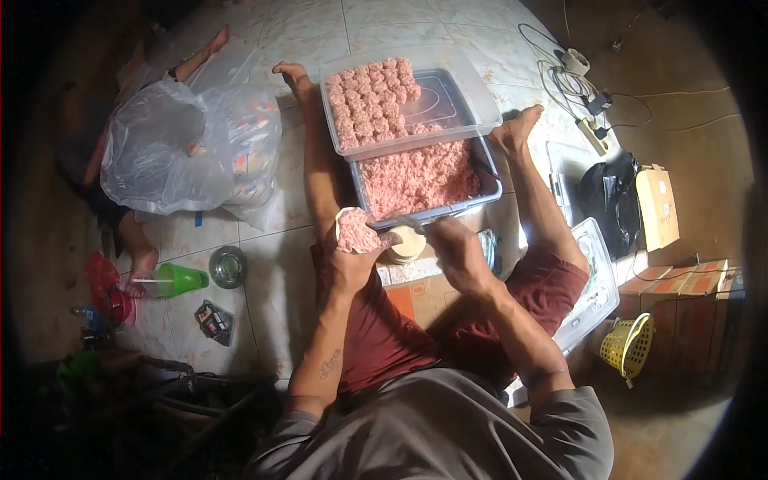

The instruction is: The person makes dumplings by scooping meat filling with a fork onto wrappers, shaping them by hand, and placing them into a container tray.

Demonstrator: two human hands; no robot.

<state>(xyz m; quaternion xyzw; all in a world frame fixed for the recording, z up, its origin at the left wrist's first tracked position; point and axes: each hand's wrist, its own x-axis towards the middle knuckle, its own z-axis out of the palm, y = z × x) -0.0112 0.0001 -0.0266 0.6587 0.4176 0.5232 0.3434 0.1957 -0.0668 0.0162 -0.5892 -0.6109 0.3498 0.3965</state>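
Observation:
In my left hand [350, 266] lies a pale round wrapper topped with pink minced filling [357, 232]. My right hand [458, 250] is closed around the handle of a thin utensil [416, 223] that points left toward the filling. Between my hands sits a stack of round pale wrappers [407, 244]. Just beyond is a blue-rimmed tub of loose pink mince [416, 180]. A clear plastic container [484, 108] rests over the tub's far part, with rows of shaped pink pieces [368, 100] on its left side.
Plastic bags [160, 152] lie at left, near another person's leg and foot [142, 262]. A green cup [182, 278] and glass bowl [229, 266] stand on the floor. At right are cables [560, 80], a black bag [612, 204] and a yellow basket [628, 346].

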